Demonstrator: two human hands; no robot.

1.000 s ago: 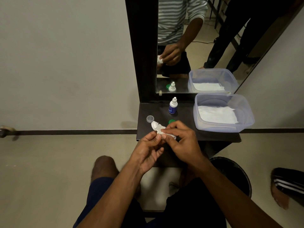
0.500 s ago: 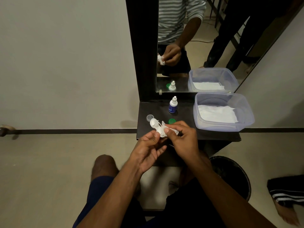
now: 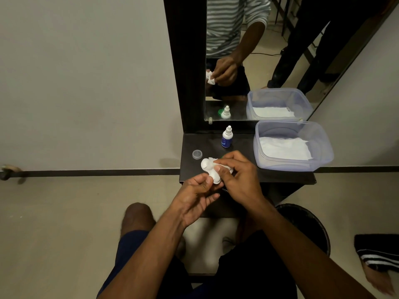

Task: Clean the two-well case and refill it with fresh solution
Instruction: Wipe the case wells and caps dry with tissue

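Two-well case (image 3: 209,169) is held in the air over the near-left part of the dark shelf (image 3: 218,147), white, partly wrapped in a white tissue (image 3: 224,168). Left hand (image 3: 194,197) pinches the case's near end between thumb and curled fingers. Right hand (image 3: 239,175) has its fingers curled round the tissue, pressing it on the case from the 3 o'clock side. Which well is being wiped I can't tell; the fingers cover it.

Step in hand looks like wiping or drying the wells, so cleaning is underway and the refill is not yet started.

To do it well:
- keep the left pinch firm on the case end so it doesn't twist
- push the tissue down into each well and turn it, don't only rub the rim
- do both wells, then check no tissue lint stays inside
- keep the case level before filling

Solution bottle (image 3: 226,138) stands upright at 12 o'clock from the hands, near the mirror (image 3: 269,39), cap looks on. Clear cap (image 3: 197,154) lies on the shelf at 10 o'clock, just beside the case. A bit of green peeks out behind the right fingers, probably the other cap, unsure. Plastic tub (image 3: 323,147) with white tissues sits at 2 o'clock, well apart. Bin (image 3: 311,219) on the floor at 4 o'clock for the used tissue.
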